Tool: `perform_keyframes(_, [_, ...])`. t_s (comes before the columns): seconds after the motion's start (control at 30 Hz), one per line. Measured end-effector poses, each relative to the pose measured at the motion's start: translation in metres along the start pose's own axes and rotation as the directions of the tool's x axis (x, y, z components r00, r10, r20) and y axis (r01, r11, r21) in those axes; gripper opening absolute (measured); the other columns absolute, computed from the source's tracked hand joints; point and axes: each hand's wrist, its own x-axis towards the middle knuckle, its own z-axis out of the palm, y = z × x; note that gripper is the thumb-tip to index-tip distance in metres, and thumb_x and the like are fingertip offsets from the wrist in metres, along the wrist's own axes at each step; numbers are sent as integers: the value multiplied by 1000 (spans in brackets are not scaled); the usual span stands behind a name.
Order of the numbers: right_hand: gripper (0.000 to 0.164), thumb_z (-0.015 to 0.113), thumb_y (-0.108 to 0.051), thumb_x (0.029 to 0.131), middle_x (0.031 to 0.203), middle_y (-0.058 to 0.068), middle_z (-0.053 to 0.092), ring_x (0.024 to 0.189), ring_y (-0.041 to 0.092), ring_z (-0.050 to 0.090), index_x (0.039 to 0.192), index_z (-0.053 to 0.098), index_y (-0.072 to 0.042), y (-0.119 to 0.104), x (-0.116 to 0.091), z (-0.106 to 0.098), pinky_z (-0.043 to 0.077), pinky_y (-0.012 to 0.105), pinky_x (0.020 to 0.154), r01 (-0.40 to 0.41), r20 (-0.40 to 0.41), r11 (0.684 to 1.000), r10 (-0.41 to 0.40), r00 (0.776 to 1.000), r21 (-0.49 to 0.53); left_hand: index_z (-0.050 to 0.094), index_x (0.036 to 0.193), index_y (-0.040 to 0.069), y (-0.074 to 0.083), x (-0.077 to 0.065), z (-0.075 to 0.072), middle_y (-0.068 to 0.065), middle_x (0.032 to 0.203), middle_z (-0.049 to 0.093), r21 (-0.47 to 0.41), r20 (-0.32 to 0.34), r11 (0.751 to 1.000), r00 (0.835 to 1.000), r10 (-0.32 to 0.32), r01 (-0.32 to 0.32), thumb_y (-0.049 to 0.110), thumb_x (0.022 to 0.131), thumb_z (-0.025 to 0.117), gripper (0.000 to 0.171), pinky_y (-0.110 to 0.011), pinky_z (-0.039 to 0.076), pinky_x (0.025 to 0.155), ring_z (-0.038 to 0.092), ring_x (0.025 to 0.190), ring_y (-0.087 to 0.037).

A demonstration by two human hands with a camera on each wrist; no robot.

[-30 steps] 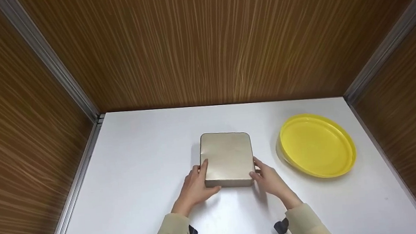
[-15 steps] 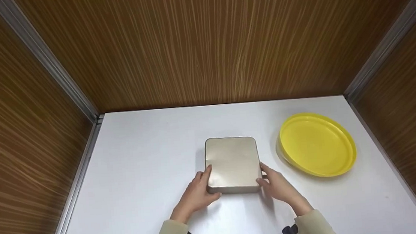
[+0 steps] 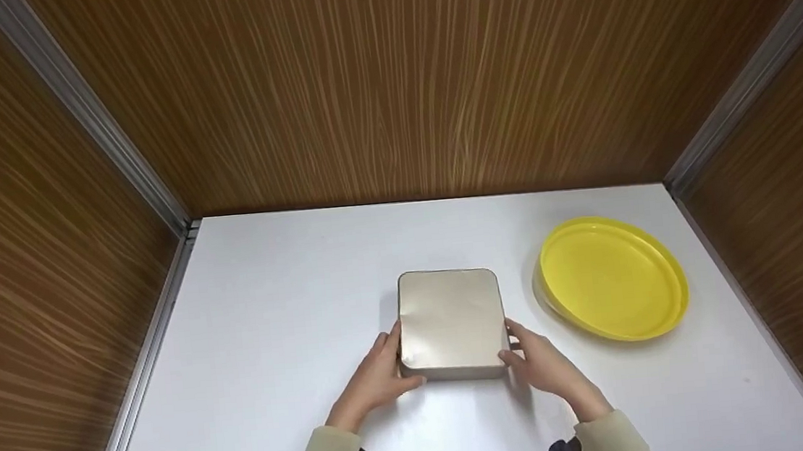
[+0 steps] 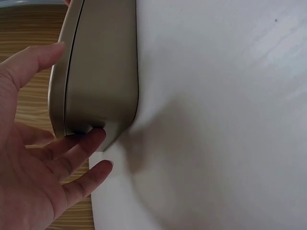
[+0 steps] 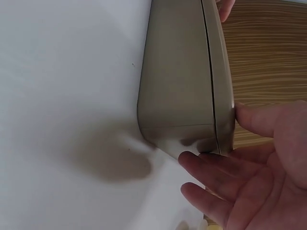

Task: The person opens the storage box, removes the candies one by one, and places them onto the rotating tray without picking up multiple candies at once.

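Observation:
A champagne-coloured metal tin box (image 3: 451, 319) with rounded corners lies flat on the white table, its lid on; a dark seam between lid and body shows in both wrist views. My left hand (image 3: 372, 384) grips the near left corner, fingers along the left side and thumb at the front. At the near right corner my right hand (image 3: 548, 369) holds the tin, its thumb (image 5: 256, 120) by the lid's edge and its fingers (image 5: 206, 172) against the side. The tin's far side and underside are hidden.
To the right stands a round container with a yellow lid (image 3: 613, 279), its pale side partly visible. Wood-grain panels (image 3: 389, 81) with metal edge strips enclose the white table (image 3: 270, 302) at the back, left and right.
Both hands have drawn the tin toward me and a little to the right, most of it in the first half second. The yellow-lidded container has stayed put.

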Motion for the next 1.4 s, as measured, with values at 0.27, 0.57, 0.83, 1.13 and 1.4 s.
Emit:
perform_keyframes(0.27, [58,64,-17,96,143,26,45,131,42,42,143,41,7,-8,1,-11,34,56,106,3,-7,993,-4,1000,-119,20,156,4,-3,2,4,-17,138,44,-32,-19,999,1000,8,-8,30,74,87,109,-48,38,105,46,128,-31])
perform_keyframes(0.57, [41,67,-22,94,122,11,59,110,28,58,130,60,-4,-43,31,-15,48,46,93,91,-62,973,-107,992,-213,15,154,-4,-7,5,14,-30,148,32,-120,-60,992,997,-50,43,26,66,91,120,-52,30,110,33,136,-43])
perform_keyframes(0.83, [30,67,-17,94,105,7,67,93,21,63,120,66,-4,-78,67,-10,52,40,82,231,28,952,-231,973,-202,14,155,-1,-11,11,24,-26,153,30,-140,-98,990,995,4,-18,22,63,92,123,-48,30,111,33,138,-39])
perform_keyframes(1.13, [26,66,-16,95,98,6,68,87,19,63,117,68,-4,-105,111,-5,52,36,79,248,50,942,-243,969,-228,24,151,0,-11,14,29,-21,145,42,-141,-154,987,986,55,-77,22,59,93,116,-45,35,108,43,130,-31])
perform_keyframes(1.4, [42,59,-22,99,135,17,57,128,32,50,135,57,-1,-107,140,9,36,43,108,202,53,946,-195,979,-255,21,153,1,-8,14,30,-18,149,39,-156,-140,984,988,60,-82,20,62,92,116,-43,37,106,44,131,-28])
